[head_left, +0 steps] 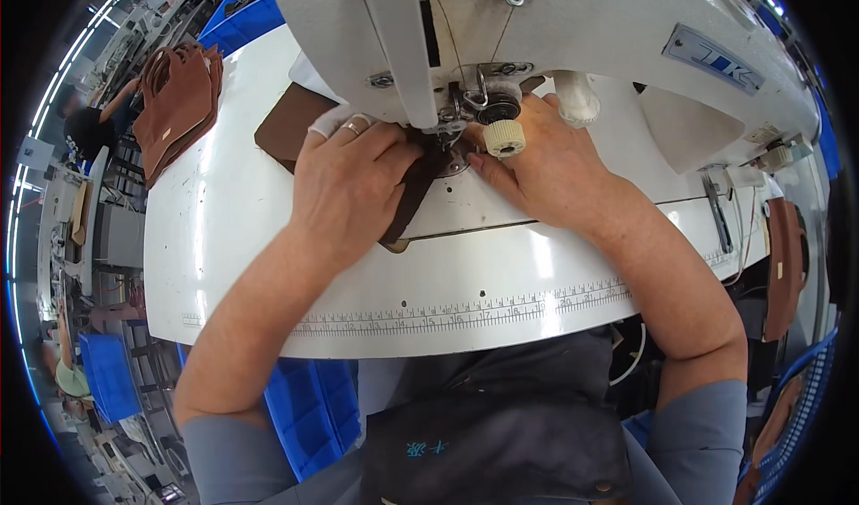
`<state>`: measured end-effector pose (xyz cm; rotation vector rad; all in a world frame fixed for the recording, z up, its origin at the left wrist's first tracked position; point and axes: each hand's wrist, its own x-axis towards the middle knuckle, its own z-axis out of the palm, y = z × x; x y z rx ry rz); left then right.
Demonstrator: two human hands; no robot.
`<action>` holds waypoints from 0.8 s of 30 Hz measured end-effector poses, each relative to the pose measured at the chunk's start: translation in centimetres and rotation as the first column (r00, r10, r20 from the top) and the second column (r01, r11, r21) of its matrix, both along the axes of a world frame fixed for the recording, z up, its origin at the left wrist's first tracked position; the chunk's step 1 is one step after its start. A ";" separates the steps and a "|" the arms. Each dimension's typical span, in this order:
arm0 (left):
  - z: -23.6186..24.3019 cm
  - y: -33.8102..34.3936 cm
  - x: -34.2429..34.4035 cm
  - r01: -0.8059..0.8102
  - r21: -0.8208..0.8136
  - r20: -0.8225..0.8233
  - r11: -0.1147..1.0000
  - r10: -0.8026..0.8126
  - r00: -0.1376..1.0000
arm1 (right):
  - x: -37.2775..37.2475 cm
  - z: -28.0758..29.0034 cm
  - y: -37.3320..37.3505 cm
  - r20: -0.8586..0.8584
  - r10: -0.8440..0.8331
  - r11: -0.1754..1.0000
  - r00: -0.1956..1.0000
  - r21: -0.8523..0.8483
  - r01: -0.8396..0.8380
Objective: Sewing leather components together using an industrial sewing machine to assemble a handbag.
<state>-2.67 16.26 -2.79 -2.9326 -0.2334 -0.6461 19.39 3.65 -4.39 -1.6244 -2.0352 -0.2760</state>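
My left hand (351, 183) is closed on a brown leather-like piece (291, 122), its fingers curled and pressed together left of the needle area. A ring and white finger coverings are on it. The piece's darker strip (413, 196) runs from under these fingers toward the front. Part of the piece is hidden under the sewing machine head (376, 31). My right hand (559, 165) is at the right of the presser foot (445, 138), thumb and forefinger close together by it. The cream knob (505, 138) hides some of its fingers, and what they pinch cannot be made out.
A ruler scale (429, 320) runs along the white table's front edge. Thread snips (718, 214) lie at the right. Brown bags (182, 102) stack at the far left, near a blue bin (240, 13). Another brown bag (784, 268) hangs at right. People work in the left background.
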 end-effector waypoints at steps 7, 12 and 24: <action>-0.8 -1.7 -0.1 -0.136 -0.254 0.053 0.958 0.155 0.987 | -0.3 0.3 -0.2 0.075 -0.057 0.995 0.996 -0.073 0.063; -0.4 -0.7 -0.5 -0.111 -0.244 0.037 0.963 0.124 0.992 | -0.3 0.4 -0.3 0.115 -0.078 0.990 0.990 -0.112 0.091; 0.2 5.7 -0.4 0.010 -0.396 -0.079 0.918 -0.046 0.996 | -1.1 1.0 -1.1 0.148 -0.100 0.982 0.984 -0.142 0.121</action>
